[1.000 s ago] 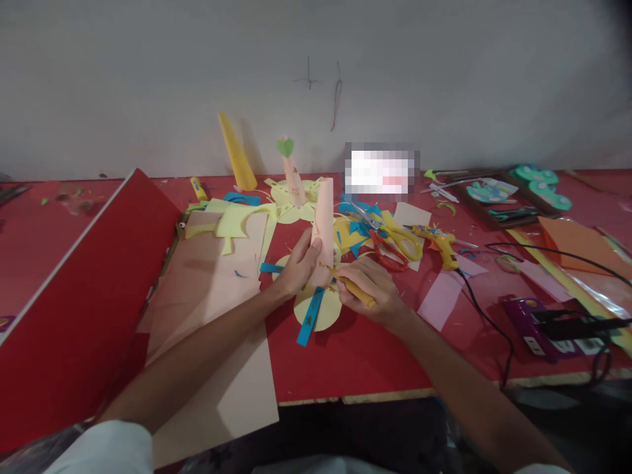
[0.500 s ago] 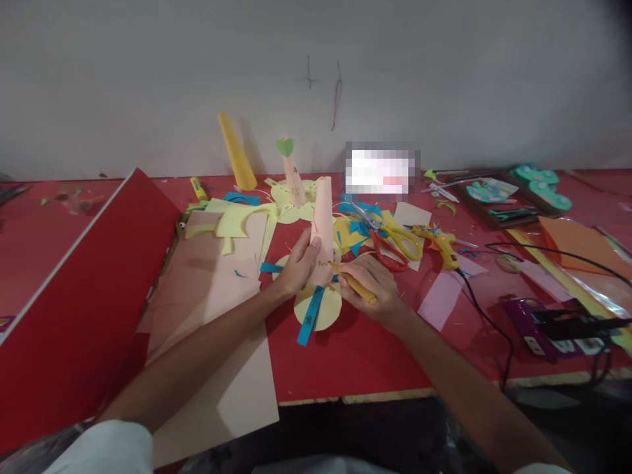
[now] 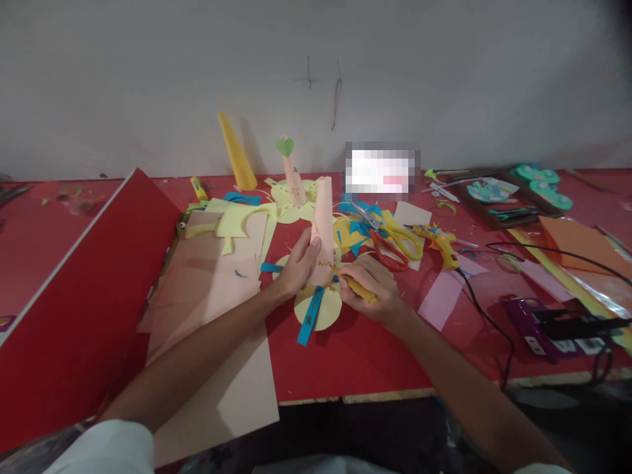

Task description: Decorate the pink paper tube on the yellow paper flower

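Peach paper tube [image 3: 322,210] upright over yellow petalled base [image 3: 323,316] on red table [image 3: 355,365]. Left hand [image 3: 299,264] holds tube, fingers wrapped round its left side. Right hand [image 3: 371,284] pinches yellow marker [image 3: 361,289], tip at tube's right edge by brown zigzag [image 3: 325,264]. Behind, I see 2nd peach tube [image 3: 295,184] with green heart [image 3: 285,147]; right of my view, yellow glue gun [image 3: 447,251].

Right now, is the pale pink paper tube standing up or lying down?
Standing up: the tube rises above a round yellow paper base, its side held by the left hand.
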`<state>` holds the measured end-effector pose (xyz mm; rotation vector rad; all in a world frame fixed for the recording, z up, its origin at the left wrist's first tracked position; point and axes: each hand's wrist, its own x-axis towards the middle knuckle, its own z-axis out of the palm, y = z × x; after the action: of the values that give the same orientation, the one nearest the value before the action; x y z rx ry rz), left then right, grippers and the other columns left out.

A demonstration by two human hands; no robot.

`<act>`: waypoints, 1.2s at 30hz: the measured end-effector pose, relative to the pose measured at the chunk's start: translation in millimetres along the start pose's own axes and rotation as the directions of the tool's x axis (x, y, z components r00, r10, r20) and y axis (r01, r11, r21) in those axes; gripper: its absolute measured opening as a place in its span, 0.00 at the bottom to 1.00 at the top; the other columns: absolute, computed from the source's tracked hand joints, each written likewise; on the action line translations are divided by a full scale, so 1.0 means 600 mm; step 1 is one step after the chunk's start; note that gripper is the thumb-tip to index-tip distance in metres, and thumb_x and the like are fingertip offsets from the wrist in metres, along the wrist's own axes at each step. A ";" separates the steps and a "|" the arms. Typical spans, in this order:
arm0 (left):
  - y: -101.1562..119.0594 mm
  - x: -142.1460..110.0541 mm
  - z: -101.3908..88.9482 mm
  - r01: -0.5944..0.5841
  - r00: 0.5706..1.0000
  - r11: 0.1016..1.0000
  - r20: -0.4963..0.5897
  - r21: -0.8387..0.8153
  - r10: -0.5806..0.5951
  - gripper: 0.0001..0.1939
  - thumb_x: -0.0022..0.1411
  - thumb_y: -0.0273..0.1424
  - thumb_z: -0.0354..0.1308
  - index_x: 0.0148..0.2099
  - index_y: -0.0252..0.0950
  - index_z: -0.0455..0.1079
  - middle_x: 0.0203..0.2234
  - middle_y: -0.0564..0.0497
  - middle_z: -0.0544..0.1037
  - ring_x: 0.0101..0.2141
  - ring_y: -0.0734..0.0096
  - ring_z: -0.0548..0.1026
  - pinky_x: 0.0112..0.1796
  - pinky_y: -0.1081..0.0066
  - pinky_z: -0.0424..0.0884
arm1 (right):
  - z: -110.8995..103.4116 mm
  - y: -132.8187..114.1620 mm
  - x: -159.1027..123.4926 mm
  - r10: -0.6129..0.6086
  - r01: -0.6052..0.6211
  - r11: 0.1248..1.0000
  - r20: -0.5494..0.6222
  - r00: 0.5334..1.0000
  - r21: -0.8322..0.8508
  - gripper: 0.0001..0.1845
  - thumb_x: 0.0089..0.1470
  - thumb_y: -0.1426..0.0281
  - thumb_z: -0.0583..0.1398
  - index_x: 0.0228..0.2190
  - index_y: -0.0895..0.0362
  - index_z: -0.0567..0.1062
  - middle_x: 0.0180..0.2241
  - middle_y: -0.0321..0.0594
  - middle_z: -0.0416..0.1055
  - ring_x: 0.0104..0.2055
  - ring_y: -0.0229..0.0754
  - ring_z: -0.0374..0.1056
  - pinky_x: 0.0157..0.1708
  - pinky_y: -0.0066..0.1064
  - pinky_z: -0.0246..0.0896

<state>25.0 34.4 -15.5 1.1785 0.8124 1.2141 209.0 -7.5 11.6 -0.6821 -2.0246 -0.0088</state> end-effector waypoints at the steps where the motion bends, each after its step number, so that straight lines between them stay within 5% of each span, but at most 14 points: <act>1: 0.002 0.000 0.002 -0.005 1.000 1.000 -0.003 -0.003 0.005 0.25 0.67 0.54 0.58 0.50 0.38 0.68 0.39 0.48 0.80 0.44 0.63 0.79 0.46 0.66 0.74 | 0.000 0.000 0.000 -0.008 0.008 1.000 -0.007 1.000 -0.004 0.10 0.61 0.76 0.59 0.44 0.53 0.73 0.32 0.40 0.77 0.31 0.42 0.70 0.34 0.37 0.69; 7: 0.006 0.000 0.008 -0.001 1.000 1.000 0.006 -0.005 0.001 0.28 0.67 0.55 0.58 0.56 0.38 0.69 0.41 0.47 0.80 0.43 0.63 0.78 0.45 0.66 0.74 | -0.002 -0.003 0.001 -0.090 0.090 0.996 0.016 0.996 0.000 0.10 0.60 0.76 0.60 0.44 0.55 0.73 0.31 0.40 0.76 0.32 0.43 0.71 0.33 0.37 0.71; 15: 0.006 0.002 0.005 -0.060 0.998 0.997 0.011 0.051 0.060 0.30 0.68 0.55 0.56 0.60 0.38 0.68 0.44 0.47 0.80 0.46 0.63 0.77 0.48 0.67 0.73 | 0.001 -0.003 -0.001 -0.028 0.025 0.999 0.087 0.996 0.032 0.09 0.63 0.75 0.60 0.45 0.56 0.74 0.35 0.44 0.78 0.35 0.43 0.73 0.37 0.37 0.73; 36: 0.008 0.001 0.003 -0.051 0.999 0.993 -0.012 0.103 0.052 0.32 0.66 0.57 0.57 0.60 0.39 0.68 0.43 0.48 0.79 0.42 0.65 0.76 0.45 0.68 0.72 | 0.005 -0.002 -0.002 -0.068 0.068 0.998 0.071 0.995 0.011 0.08 0.61 0.76 0.60 0.43 0.55 0.72 0.31 0.41 0.76 0.31 0.42 0.70 0.34 0.36 0.71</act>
<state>25.7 34.3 -10.5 1.2820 0.8690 1.2366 206.6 -8.1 9.3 -0.6156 -2.1149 -0.0157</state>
